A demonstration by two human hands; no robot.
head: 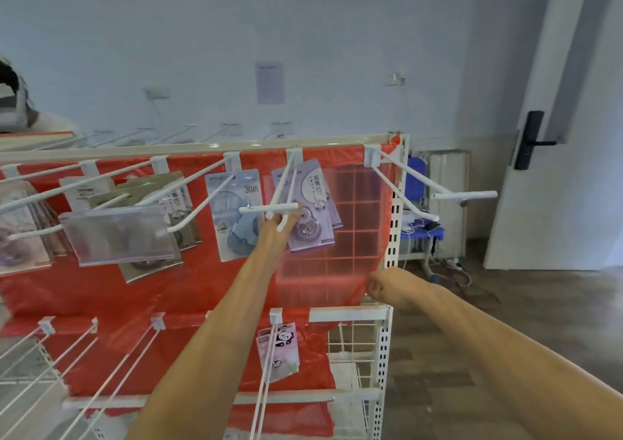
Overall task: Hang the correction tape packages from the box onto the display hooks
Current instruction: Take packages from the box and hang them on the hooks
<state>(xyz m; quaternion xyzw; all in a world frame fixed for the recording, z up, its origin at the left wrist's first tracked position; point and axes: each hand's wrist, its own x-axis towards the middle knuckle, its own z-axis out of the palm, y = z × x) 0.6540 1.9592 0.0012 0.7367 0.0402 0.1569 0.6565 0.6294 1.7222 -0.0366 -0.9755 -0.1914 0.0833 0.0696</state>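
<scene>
Your left hand (278, 228) reached up to the white display hook (286, 190) on the top rail, its fingers closed around the lower edge of a purple correction tape package (312, 208) that hung tilted on that hook, in front of the red sheet (168, 291). Just left of it a blue package marked 30m (236, 213) hung on the neighbouring hook, the two cards nearly touching. Your right hand (387, 286) sat low by the rack's right upright (392, 233), fingers curled in; you could not tell whether it held anything. To the right, an empty double hook (435, 191) jutted past the rack's edge towards the door (556, 136), with open floor (488, 321) beneath.
</scene>
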